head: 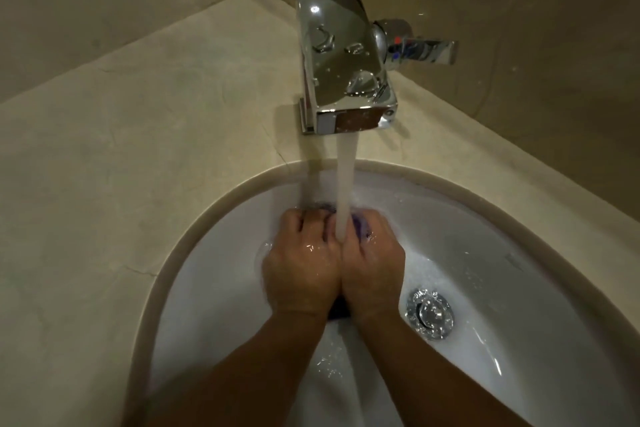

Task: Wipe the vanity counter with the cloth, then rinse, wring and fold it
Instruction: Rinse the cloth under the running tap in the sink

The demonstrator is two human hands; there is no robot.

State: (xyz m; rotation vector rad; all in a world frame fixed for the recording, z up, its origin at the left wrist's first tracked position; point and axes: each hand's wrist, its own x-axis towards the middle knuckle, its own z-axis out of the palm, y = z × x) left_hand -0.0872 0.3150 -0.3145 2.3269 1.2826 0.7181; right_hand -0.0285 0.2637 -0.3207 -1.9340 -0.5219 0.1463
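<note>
Left hand and right hand grip purple cloth, bunched under tap stream for rinsing.

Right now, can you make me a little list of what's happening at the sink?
cloth: purple, bunched in both hands
left hand: grips the cloth
right hand: grips the cloth, touching the left hand
tap: running
stream: falls onto the cloth
sink: white, wet
drain: right of the hands
counter: beige, around the sink
</note>
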